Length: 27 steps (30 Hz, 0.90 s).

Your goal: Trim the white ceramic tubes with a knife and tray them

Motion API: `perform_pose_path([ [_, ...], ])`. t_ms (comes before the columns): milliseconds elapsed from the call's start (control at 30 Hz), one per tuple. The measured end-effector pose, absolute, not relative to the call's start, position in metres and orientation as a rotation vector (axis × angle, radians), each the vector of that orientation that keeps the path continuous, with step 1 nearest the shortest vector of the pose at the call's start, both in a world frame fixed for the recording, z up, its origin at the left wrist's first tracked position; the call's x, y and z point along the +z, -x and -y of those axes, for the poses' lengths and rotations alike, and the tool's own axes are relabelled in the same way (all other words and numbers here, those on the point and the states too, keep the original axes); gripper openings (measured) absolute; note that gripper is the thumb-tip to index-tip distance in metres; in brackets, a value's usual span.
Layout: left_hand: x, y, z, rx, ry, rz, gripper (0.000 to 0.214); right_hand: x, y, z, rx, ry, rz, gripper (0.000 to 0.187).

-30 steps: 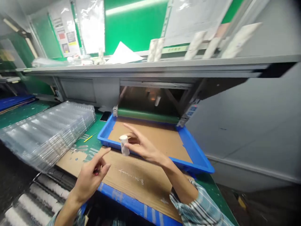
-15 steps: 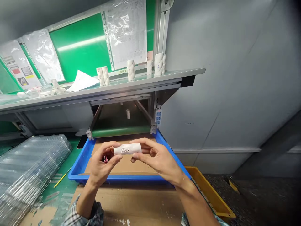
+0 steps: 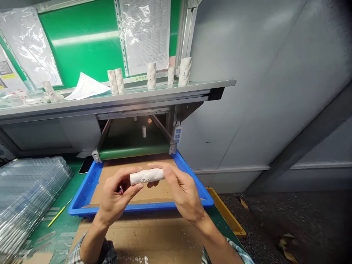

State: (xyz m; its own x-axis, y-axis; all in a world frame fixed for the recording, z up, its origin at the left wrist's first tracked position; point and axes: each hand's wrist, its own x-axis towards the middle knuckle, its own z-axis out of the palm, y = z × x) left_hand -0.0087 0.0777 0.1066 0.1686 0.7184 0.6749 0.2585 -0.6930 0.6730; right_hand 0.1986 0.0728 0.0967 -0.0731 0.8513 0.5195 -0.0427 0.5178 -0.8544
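Note:
A small white cylinder (image 3: 147, 176) with raised lettering and a textured surface lies sideways between my hands, above the blue tray. My left hand (image 3: 117, 190) pinches its left end between the thumb below and fingers above. At its right end my right hand (image 3: 180, 187) grips it, with the thumb against the end and fingers behind. A small pink and black object (image 3: 120, 189) shows inside my left palm; its kind is hard to make out. Under the hands is the blue tray (image 3: 137, 208), lined with cardboard (image 3: 162, 192).
Beyond the tray, a green conveyor belt (image 3: 134, 151) carries another white cylinder (image 3: 144, 131). Several similar cylinders stand on the shelf (image 3: 115, 102) above. Stacked clear plastic trays (image 3: 30, 194) and a yellow stick (image 3: 59, 213) lie left. A yellow bin (image 3: 225, 212) sits lower right.
The cylinder has turned, so its lettering sits lower. My right thumb has moved from beneath it up to its right end. The view has shifted slightly to the right.

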Motion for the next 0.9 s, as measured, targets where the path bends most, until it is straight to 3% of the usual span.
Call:
perform_pose_path([
  [133, 0.106, 0.01, -0.08, 1.597, -2.085, -0.848, 0.023, 0.099, -0.2, -0.068, 0.937, 0.593, 1.402, 0.044],
  [600, 0.105, 0.011, -0.083, 1.459, -2.212, -0.693, 0.027, 0.096, -0.198, -0.072, 0.735, 0.562, 1.478, 0.011],
  [733, 0.104, 0.013, -0.081, 1.432, -2.123, -0.784, 0.028, 0.09, -0.199, -0.075, 0.648, 0.608, 1.496, 0.022],
  [833, 0.102, 0.015, -0.08, 1.431, -2.074, -0.816, 0.028, 0.085, -0.2, -0.076, 0.717, 0.615, 1.491, 0.046],
  [900, 0.102, 0.017, -0.08, 1.43, -2.047, -0.831, 0.032, 0.085, -0.2, -0.077, 0.76, 0.594, 1.48, 0.052],
])
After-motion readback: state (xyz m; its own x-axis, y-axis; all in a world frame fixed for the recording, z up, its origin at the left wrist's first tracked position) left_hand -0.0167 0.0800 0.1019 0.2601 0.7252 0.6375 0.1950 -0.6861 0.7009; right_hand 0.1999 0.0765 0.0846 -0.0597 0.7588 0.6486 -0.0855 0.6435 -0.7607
